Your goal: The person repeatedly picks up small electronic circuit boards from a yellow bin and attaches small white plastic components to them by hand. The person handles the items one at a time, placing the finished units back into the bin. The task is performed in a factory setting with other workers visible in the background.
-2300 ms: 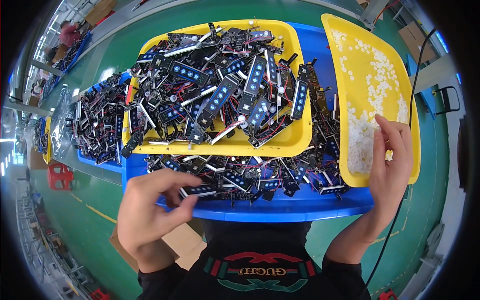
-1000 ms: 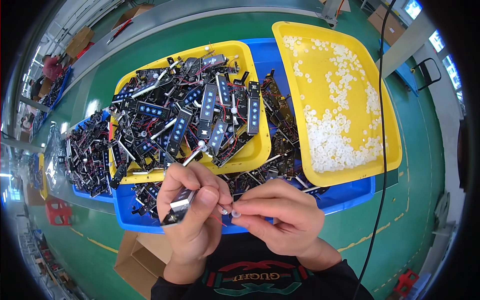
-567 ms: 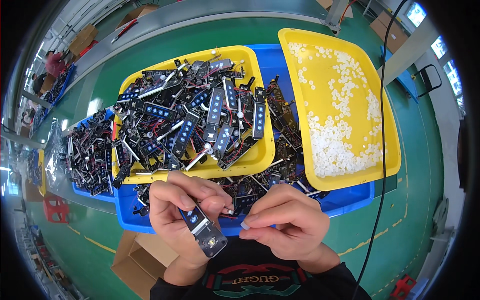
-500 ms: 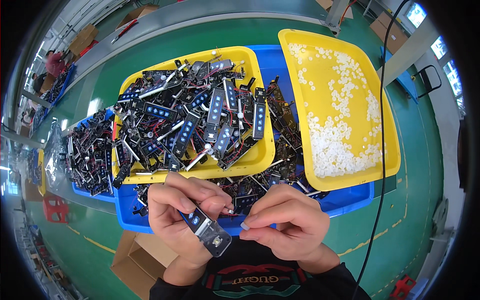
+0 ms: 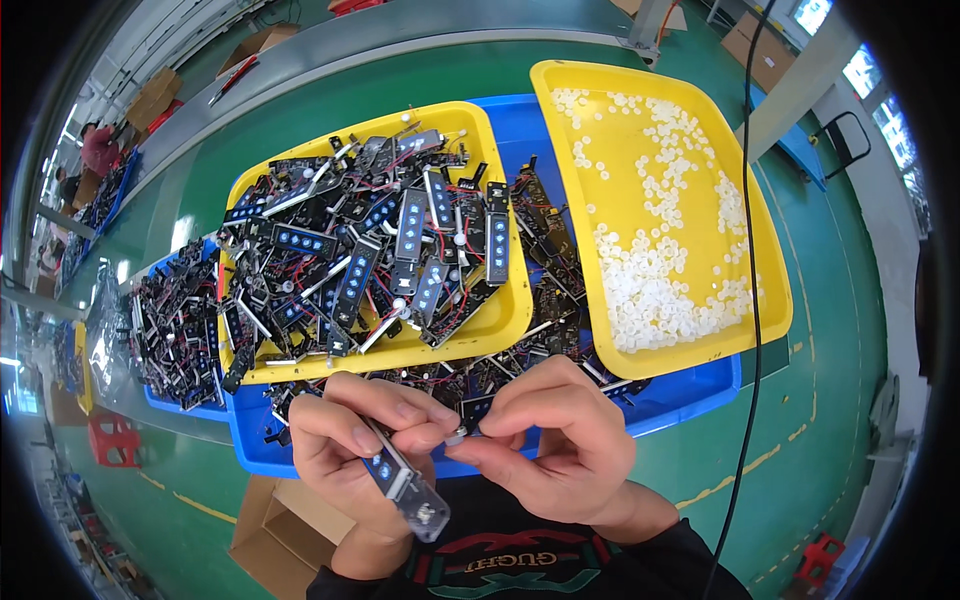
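While L hand (image 5: 340, 462) grips the board (image 5: 402, 486) lower-center of frame n R hand (image 5: 562, 445) pinches a cap (image 5: 456, 438) to its right, board's prob light, stiff, kinda fragile, so edges only imo.

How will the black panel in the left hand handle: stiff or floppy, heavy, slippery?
The black panel is probably stiff: it juts straight out of the left hand with no visible sag. Likely light for its size, since it looks slim and only one hand grips it. Maybe slightly slippery, as its protruding end looks smooth and shiny.
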A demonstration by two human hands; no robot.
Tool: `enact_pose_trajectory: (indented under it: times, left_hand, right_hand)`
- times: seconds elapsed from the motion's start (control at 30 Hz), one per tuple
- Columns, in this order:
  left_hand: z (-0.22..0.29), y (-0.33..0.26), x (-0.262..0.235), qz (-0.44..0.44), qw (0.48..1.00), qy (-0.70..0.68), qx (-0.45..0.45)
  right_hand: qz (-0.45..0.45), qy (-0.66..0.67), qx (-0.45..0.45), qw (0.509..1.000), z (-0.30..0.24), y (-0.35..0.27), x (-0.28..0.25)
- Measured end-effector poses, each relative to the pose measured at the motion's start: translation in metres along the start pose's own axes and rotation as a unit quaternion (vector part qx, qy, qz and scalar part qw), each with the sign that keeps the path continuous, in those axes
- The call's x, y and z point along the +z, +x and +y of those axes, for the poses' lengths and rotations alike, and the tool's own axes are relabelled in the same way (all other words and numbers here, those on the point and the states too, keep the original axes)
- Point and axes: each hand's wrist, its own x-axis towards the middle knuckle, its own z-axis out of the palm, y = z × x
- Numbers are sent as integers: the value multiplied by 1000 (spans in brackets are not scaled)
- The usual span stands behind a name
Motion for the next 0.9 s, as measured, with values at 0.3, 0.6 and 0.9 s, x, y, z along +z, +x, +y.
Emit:
enact_pose_trajectory:
  times: [0.3, 0.6, 0.9]
  left_hand:
    - [4, 2, 5, -3, 997, -29, -70]
    - [-3, -1, 1, -41, 989, -89, -107]
    - [17, 6, -31, -182, 947, -75, -255]
  right_hand:
    - [1, -192, -230, 954, 16, 6, 0]
    - [6, -84, -192, 978, 9, 5, -8]
    - [-83, -86, -139, 983, 10, 14, -28]
